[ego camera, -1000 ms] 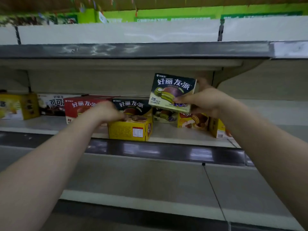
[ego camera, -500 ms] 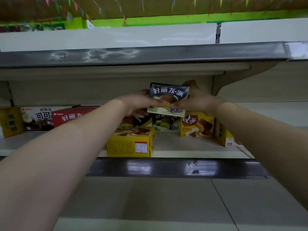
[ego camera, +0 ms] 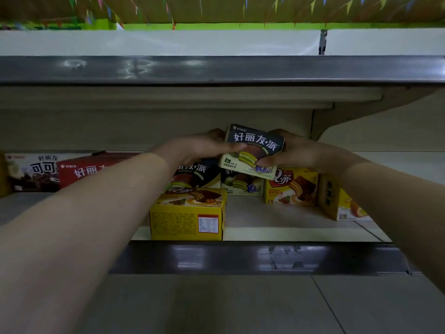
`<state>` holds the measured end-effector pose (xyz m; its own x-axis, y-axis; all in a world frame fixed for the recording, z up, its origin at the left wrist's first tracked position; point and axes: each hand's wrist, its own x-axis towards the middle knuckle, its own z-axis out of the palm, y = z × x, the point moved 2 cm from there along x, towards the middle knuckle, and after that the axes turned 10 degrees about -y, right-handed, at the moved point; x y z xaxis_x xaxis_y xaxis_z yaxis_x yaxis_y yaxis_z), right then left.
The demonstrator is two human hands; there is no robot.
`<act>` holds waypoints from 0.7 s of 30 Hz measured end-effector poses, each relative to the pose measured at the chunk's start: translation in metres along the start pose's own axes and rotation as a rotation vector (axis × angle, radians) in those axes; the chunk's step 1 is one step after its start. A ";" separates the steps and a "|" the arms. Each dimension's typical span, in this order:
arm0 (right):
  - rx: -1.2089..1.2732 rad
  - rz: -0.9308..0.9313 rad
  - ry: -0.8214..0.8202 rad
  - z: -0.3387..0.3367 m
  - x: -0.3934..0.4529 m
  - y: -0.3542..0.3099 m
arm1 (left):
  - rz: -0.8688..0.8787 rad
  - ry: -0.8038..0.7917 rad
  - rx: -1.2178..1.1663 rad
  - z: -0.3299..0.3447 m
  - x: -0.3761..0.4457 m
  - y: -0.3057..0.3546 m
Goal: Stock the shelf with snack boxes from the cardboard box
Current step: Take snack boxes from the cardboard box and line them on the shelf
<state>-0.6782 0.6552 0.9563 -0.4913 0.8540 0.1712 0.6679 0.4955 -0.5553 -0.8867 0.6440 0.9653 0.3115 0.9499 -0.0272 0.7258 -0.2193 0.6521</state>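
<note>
A dark snack box with green pie pictures hangs tilted above the shelf, held from both sides. My left hand grips its left edge and my right hand grips its right edge, thumb on the lower front. Below it stand two matching dark boxes at the back of the shelf. A yellow box sits at the shelf's front edge under my left wrist. The cardboard box is out of view.
A yellow-orange Q box and another yellow box stand at the right. A red box and a dark cocoa box line the left. The upper shelf's grey rail hangs overhead; a lower shelf lies below.
My left hand left the yellow box and came up to grip the dark box's left side. The box moved deeper into the shelf, and the view came closer.
</note>
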 end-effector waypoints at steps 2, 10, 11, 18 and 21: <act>-0.042 0.033 0.031 0.000 0.004 0.003 | 0.017 0.019 0.034 -0.001 0.005 -0.006; -0.099 0.098 -0.015 -0.004 0.009 0.013 | 0.067 -0.044 0.236 0.003 0.016 0.001; -0.106 0.107 -0.014 -0.005 0.009 0.015 | 0.078 -0.056 0.244 0.005 0.018 0.001; -0.084 0.151 -0.081 -0.013 0.011 0.021 | 0.093 -0.073 0.300 0.005 0.021 -0.001; -0.085 0.164 -0.117 -0.012 0.015 0.020 | 0.103 -0.086 0.376 0.008 0.022 -0.006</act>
<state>-0.6655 0.6796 0.9576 -0.4307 0.9024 -0.0140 0.7864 0.3677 -0.4963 -0.8792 0.6647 0.9552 0.4326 0.9002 -0.0496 0.8572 -0.3937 0.3320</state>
